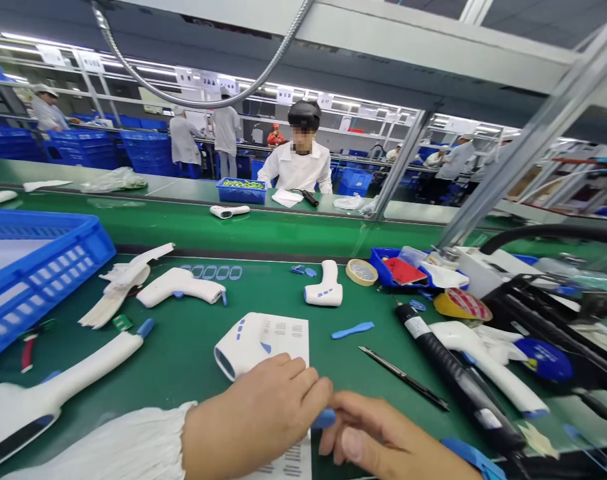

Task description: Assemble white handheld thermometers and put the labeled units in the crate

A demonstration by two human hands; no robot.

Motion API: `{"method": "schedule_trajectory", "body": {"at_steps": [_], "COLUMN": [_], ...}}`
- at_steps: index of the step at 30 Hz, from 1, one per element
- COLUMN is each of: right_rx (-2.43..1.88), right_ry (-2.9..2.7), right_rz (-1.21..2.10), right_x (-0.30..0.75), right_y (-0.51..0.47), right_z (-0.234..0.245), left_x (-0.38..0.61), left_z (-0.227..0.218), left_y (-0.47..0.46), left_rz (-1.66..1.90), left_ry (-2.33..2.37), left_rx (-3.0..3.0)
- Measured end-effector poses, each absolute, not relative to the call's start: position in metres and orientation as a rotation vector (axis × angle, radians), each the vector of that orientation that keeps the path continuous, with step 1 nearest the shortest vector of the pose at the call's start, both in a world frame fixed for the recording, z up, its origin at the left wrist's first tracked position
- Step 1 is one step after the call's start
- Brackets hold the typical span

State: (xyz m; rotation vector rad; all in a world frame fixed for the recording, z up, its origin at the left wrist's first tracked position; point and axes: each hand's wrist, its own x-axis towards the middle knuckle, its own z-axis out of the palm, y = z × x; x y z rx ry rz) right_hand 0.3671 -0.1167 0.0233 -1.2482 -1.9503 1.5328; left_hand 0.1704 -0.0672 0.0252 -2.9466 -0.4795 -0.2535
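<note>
My left hand [263, 413] is wrapped round the handle of a white infrared thermometer [246, 343] with blue buttons and a blue trigger. Its head points away to the left, over a printed white sheet [296, 333]. The blue end cap [324, 419] of the handle pokes out below my left fingers. Close beside that cap, my right hand [378, 433] has its fingers loosely bent and its thumb apart; I see nothing held in it. Whether the right fingertips touch the cap is partly hidden.
More white thermometers [328, 287] lie around the green bench. To the right are a blue pry tool [352, 330], a slim knife [403, 377] and a black electric screwdriver [448, 367]. A blue crate [48, 287] stands left. Across the green conveyor [283, 230] sits a co-worker [303, 157].
</note>
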Motion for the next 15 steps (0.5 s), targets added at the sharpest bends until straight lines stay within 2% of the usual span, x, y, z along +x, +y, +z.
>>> {"method": "schedule_trajectory", "body": {"at_steps": [5,8,15], "right_rx": [-1.494,-1.365,-1.415], "right_ry": [-2.091,-2.133,-2.075], "right_rz": [1.080,0.999,0.701], "right_x": [0.352,0.347,0.381], "right_y": [-0.123,-0.117,-0.055], "right_z": [0.025,0.036,0.073], "left_x": [0.181,0.183,0.169], "left_z": [0.024,0.027,0.027], "left_y": [-0.068,-0.063,-0.065], "left_rz": [-0.205,-0.265,-1.151], "left_ry": [-0.426,-0.439,-0.662], "left_rx": [-2.911,-2.923,-2.482]}}
